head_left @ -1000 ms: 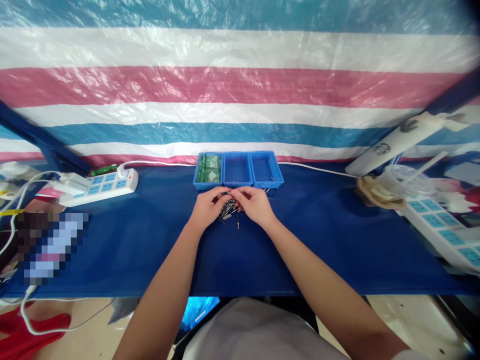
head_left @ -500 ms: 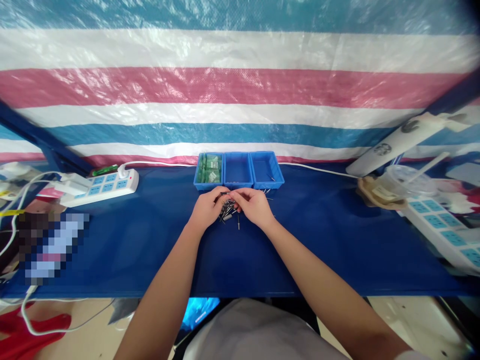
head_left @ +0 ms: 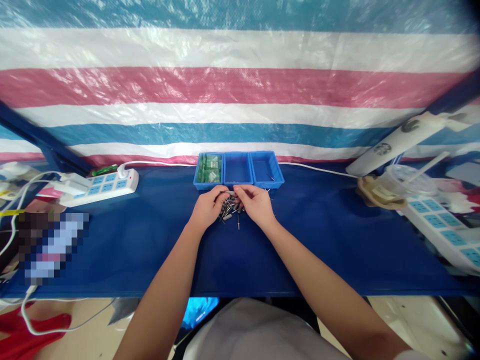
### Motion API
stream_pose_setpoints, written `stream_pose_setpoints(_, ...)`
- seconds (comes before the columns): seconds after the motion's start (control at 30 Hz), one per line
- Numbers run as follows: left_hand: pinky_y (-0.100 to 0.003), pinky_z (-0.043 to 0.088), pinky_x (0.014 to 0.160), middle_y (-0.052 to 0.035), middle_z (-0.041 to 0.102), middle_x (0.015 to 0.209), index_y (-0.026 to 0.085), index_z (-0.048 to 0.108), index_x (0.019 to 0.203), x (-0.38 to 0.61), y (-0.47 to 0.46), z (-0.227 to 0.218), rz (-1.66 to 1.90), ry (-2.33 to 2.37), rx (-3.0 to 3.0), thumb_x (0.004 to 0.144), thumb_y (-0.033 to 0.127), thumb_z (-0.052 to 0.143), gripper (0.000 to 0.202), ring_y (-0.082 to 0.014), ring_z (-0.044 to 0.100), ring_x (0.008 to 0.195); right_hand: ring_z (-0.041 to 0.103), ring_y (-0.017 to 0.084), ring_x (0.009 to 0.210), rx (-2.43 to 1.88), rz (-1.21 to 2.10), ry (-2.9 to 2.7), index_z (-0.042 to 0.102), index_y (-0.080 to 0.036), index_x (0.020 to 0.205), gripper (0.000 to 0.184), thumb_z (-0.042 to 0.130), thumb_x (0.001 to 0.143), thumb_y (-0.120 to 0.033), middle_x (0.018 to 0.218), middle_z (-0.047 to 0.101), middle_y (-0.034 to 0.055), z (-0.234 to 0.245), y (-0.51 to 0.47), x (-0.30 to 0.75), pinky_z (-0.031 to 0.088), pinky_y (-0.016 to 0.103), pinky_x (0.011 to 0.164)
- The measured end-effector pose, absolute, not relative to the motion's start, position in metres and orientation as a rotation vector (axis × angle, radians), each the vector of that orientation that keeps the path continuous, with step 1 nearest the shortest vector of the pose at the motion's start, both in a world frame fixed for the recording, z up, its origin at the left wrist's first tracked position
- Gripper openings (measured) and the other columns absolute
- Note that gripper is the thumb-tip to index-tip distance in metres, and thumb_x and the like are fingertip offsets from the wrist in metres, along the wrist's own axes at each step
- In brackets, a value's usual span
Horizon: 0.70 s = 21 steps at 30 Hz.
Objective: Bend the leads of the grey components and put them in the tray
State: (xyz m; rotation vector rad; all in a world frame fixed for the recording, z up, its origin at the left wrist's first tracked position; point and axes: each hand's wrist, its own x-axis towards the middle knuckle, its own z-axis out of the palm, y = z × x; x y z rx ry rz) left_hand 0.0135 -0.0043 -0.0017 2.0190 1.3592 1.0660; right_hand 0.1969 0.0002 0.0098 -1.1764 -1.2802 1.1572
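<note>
Left grip: on my feed, the left grip (head_left: pixel 207 205) looks clenched at thumb and finger on a slim grey piece (head_left: pixel 230 193); its other fingers curl out of my sight
Right grip: the right grip (head_left: pixel 258 204) has its fingertips at the right end of that piece; I cannot tell whether they clasp it or only touch it
Grey piece: I have it between the two sets of fingertips, above the far side of the loose metal pins; both its ends are covered, so I cannot make out its full shape
Metal pins: the heap of metal pins (head_left: pixel 227 212) lies on the worktop (head_left: pixel 157 240) between and under my grips, its sides partly hidden by the fingers; one lone pin (head_left: pixel 238 222) sticks out on the near side
Beyond the right grip: I catch only tips of more pins, the rest covered by the hand
Blue bins: three stand in a row just beyond the grips; the left bin (head_left: pixel 207 186) holds green packets (head_left: pixel 210 169), print too small to read, and the right bin (head_left: pixel 262 165) holds a thin pin (head_left: pixel 272 177)
Far left: a device (head_left: pixel 56 247) is pixelated, so I can't read it
</note>
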Motion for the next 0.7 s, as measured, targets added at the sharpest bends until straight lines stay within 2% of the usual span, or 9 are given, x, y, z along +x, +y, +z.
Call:
stream_pose_setpoints(0.07, -0.024, 0.050, 0.067, -0.0011, 0.074, 0.088, 0.023, 0.069, 0.110, 0.0130, -0.0041, -0.0028, 1.102, 1.351, 1.996, 0.102, 0.043, 0.052, 0.027, -0.0135, 0.067, 0.068, 0.071, 0.020, 0.068, -1.198, 1.110, -1.251, 0.079, -0.020, 0.093, 0.035, 0.072, 0.084, -0.054, 0.085, 0.078, 0.0062, 0.0088, 0.0028, 0.1991, 0.058, 0.033, 0.066)
stream_pose_setpoints(0.17, -0.024, 0.050, 0.067, -0.0014, 0.074, 0.088, 0.023, 0.069, 0.111, 0.0128, -0.0039, -0.0045, 1.107, 1.371, 1.973, 0.102, 0.044, 0.053, 0.028, -0.0134, 0.067, 0.067, 0.071, 0.019, 0.069, -1.223, 1.110, -1.243, 0.078, -0.020, 0.091, 0.036, 0.070, 0.085, -0.055, 0.085, 0.078, 0.0064, 0.0080, 0.0058, 0.2016, 0.058, 0.032, 0.066)
stream_pose_setpoints(0.33, -0.024, 0.049, 0.066, -0.0002, 0.072, 0.081, 0.022, 0.068, 0.111, 0.0138, -0.0045, -0.0046, 1.087, 1.419, 1.952, 0.102, 0.046, 0.053, 0.030, -0.0132, 0.065, 0.066, 0.069, 0.018, 0.071, -1.205, 1.148, -1.296, 0.077, -0.018, 0.100, 0.044, 0.064, 0.088, -0.059, 0.088, 0.078, 0.0071, 0.0087, 0.0057, 0.2010, 0.057, 0.030, 0.066)
stream_pose_setpoints(0.53, -0.023, 0.047, 0.064, -0.0002, 0.071, 0.078, 0.022, 0.069, 0.111, 0.0144, -0.0051, -0.0022, 1.100, 1.433, 1.965, 0.101, 0.046, 0.052, 0.031, -0.0132, 0.063, 0.065, 0.066, 0.016, 0.067, -1.193, 1.170, -1.352, 0.075, -0.015, 0.107, 0.043, 0.059, 0.092, -0.052, 0.082, 0.074, 0.0056, 0.0078, 0.0061, 0.2011, 0.054, 0.028, 0.062)
stream_pose_setpoints(0.7, -0.023, 0.047, 0.064, 0.0002, 0.071, 0.077, 0.022, 0.070, 0.110, 0.0143, -0.0051, -0.0024, 1.104, 1.437, 1.957, 0.101, 0.046, 0.054, 0.031, -0.0130, 0.063, 0.065, 0.068, 0.017, 0.068, -1.205, 1.067, -1.381, 0.078, -0.017, 0.095, 0.034, 0.063, 0.090, -0.046, 0.078, 0.076, 0.0050, 0.0092, 0.0051, 0.2016, 0.054, 0.029, 0.065)
